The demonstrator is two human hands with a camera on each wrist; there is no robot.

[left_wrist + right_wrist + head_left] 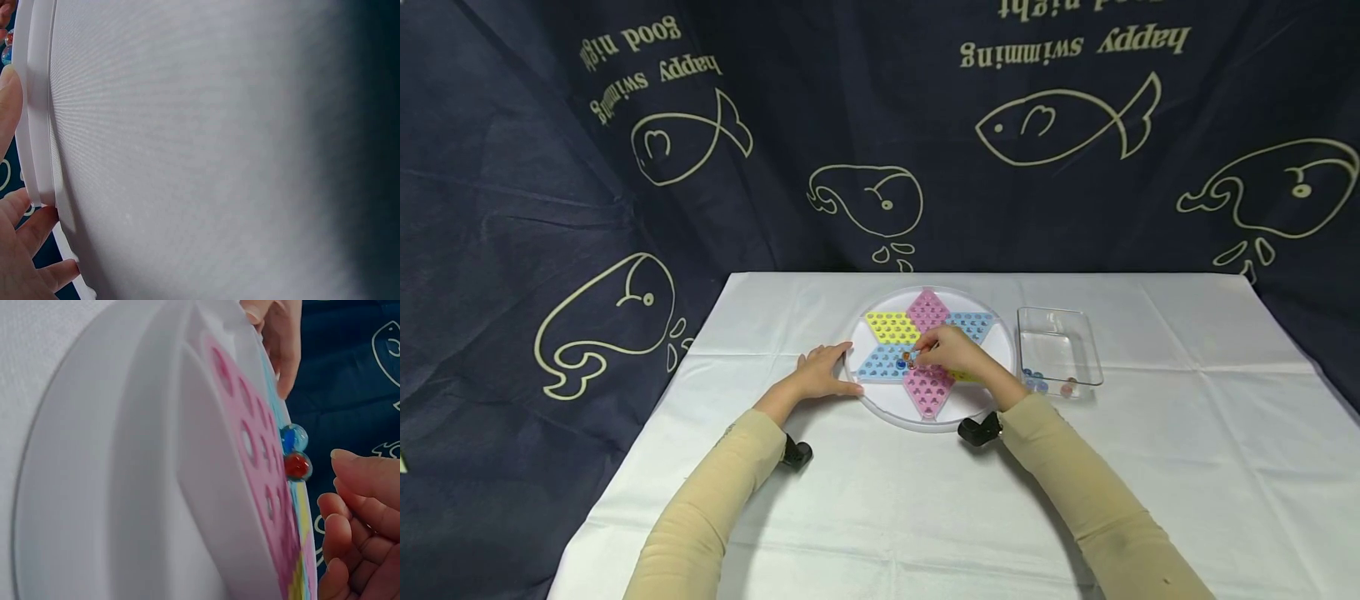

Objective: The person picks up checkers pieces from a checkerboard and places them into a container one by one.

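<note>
A round white Chinese checkers board [996, 367] with a pink, yellow and blue star lies on the table. Near its middle sit a blue marble [294, 439] and a red marble [298, 466], side by side. My left hand [820, 373] rests at the board's left edge, thumb and fingers spread along the rim. Over the star's centre is my right hand [955, 350], just beside the marbles. In the right wrist view its fingertips [340, 456] are loosely bent and apart from the red marble, with nothing seen between them.
A clear plastic box [1060, 312] stands right of the board, with several marbles [1036, 382] at its near end. White cloth [880, 517] covers the table. Behind it hangs a dark blue curtain [865, 108] with fish and whale drawings.
</note>
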